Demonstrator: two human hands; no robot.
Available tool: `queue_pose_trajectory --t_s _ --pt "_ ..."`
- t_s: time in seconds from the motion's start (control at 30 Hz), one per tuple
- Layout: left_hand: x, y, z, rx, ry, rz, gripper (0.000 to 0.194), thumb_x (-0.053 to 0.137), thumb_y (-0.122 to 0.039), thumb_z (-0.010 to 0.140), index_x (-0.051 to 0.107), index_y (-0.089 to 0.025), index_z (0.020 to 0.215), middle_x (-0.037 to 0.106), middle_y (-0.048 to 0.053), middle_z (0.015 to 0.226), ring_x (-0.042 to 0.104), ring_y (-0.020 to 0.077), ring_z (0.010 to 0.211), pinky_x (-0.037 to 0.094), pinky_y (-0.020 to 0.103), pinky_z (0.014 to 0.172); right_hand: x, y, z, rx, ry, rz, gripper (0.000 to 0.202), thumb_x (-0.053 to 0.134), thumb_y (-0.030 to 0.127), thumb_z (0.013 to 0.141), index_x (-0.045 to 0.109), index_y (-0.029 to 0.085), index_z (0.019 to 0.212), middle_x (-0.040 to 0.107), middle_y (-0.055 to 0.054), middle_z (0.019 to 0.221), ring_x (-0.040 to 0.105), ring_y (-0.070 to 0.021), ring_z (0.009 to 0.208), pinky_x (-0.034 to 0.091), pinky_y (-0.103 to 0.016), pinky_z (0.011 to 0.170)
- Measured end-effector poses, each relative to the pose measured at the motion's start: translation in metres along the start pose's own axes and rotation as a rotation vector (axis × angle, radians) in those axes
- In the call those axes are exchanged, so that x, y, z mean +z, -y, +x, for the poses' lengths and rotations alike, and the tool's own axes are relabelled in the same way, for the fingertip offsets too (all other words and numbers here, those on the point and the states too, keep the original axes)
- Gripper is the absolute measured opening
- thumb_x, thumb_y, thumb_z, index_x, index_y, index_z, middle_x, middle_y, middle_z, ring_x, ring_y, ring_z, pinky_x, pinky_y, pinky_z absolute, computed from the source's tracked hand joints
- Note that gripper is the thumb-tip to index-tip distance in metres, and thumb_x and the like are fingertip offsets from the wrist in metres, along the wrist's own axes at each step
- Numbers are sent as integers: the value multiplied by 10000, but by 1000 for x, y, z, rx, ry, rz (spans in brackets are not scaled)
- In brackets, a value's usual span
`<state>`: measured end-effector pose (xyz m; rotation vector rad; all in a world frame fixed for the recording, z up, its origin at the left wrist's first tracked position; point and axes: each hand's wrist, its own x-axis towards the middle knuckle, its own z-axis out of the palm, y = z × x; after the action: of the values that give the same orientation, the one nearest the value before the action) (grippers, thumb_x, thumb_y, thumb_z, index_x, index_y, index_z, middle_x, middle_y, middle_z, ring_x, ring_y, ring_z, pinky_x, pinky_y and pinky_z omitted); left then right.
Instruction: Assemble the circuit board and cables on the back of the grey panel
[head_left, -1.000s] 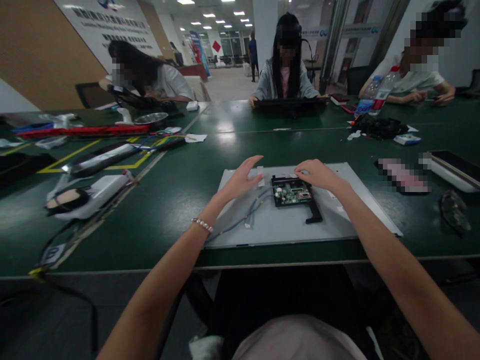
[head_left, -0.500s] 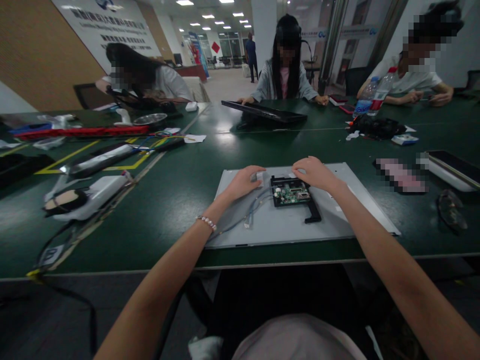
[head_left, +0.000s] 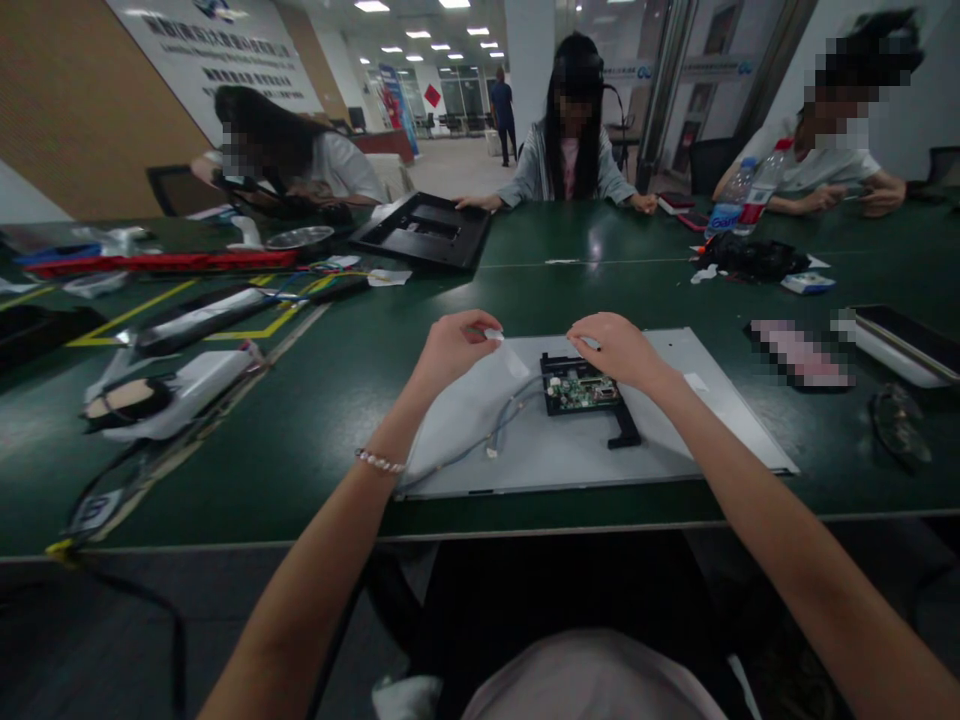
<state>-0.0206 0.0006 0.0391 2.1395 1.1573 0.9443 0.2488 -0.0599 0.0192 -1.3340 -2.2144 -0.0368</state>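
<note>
**Left hand (head_left: 454, 350) drawing a translucent strip (head_left: 514, 362) upward**

From where I'm standing, the left hand is now sitting higher and farther left than a moment ago, and it is pinching the translucent strip between thumb and fingertip. The strip is slanting down toward a pale panel (head_left: 555, 455), so it seems to be coming away, though I can't tell whether its lower end is still sticking. The right hand (head_left: 619, 350) is curling its fingers narrow by the far edge of a black frame (head_left: 621, 425); I can't tell whether they are gripping anything. The frame is lying on the pale panel, carrying a green circuit board (head_left: 581, 392), with a grey cable (head_left: 517, 405) trailing leftward.

The pale panel is lying flat on the dark green tabletop (head_left: 337, 400). Opposite, a co-worker (head_left: 570, 150) is holding a dark panel (head_left: 420, 228), now swinging over to the left. A white device (head_left: 202, 390) and a long red bar (head_left: 165, 262) are lying on the left; two bottles (head_left: 731, 205) are standing on the right, near a black bundle (head_left: 739, 252). Farther back, someone in dark clothes (head_left: 502, 115) is standing.
</note>
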Motion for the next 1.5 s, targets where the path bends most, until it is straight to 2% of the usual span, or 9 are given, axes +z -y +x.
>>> queue_pose_trajectory --t_s 0.23,0.43,0.57,0.63,0.83,0.9,1.0,1.3,1.5 --pt "0 -3 -26 -68 140 58 177 687 -244 693 705 -168 852 730 60 890 676 186 765 560 335 759 1 30 -2 -110 137 136 300 509 210 971 717 189 1186 723 -92 1198 648 -246 1122 484 -390 987" --pt "14 1 -48 -44 152 202 213 635 -218 705 711 -191 902 733 53 886 681 200 735 558 333 727 1 79 -28 -234 264 196 344 546 212 954 657 208 1280 671 -90 1303 620 -250 1192 463 -413 1048" --pt "20 0 -54 -43 180 307 284 594 -175 720 714 -188 977 727 58 876 685 221 780 558 363 803 10 107 -52 -200 268 115 369 578 278 958 620 181 1312 608 -140 1388 556 -285 1290 370 -496 1141" --pt "20 -6 -57 -7 189 354 301 590 -173 734 711 -179 1009 720 83 976 684 249 897 547 395 889 15 114 -61 -175 256 94 370 579 293 961 614 187 1314 600 -151 1395 521 -296 1329 300 -549 1176" --pt "20 -43 -88 85 -29 542 337 583 -184 803 692 -201 1122 543 128 1395 466 335 1336 384 513 1135 25 120 -75 -127 203 95 432 579 364 963 568 217 1369 573 -154 1426 452 -318 1391 172 -644 1198" --pt "25 -56 -104 99 -75 538 316 553 -203 853 686 -219 1140 530 120 1415 432 328 1369 367 521 1149 28 120 -78 -112 192 105 458 577 384 961 551 225 1389 558 -153 1442 438 -328 1400 162 -667 1193" --pt "37 -67 -124 109 -53 515 304 466 -198 913 690 -228 1116 605 118 1323 488 298 1328 394 499 1132 32 122 -81 -90 179 117 490 565 379 960 522 217 1420 548 -150 1453 420 -326 1415 137 -670 1201" --pt "66 -44 -133 -53 -54 490 342 403 -201 943 635 -244 1191 624 129 1352 465 329 1372 220 664 1154 38 126 -86 -82 133 125 556 524 373 950 476 179 1469 492 -136 1503 384 -278 1444 120 -560 1251" --pt "67 -42 -135 -85 -40 472 367 384 -188 952 606 -246 1238 595 121 1396 445 327 1389 227 671 1138 37 128 -88 -58 132 170 561 547 407 934 531 129 1421 533 -164 1465 459 -259 1395 250 -465 1236"
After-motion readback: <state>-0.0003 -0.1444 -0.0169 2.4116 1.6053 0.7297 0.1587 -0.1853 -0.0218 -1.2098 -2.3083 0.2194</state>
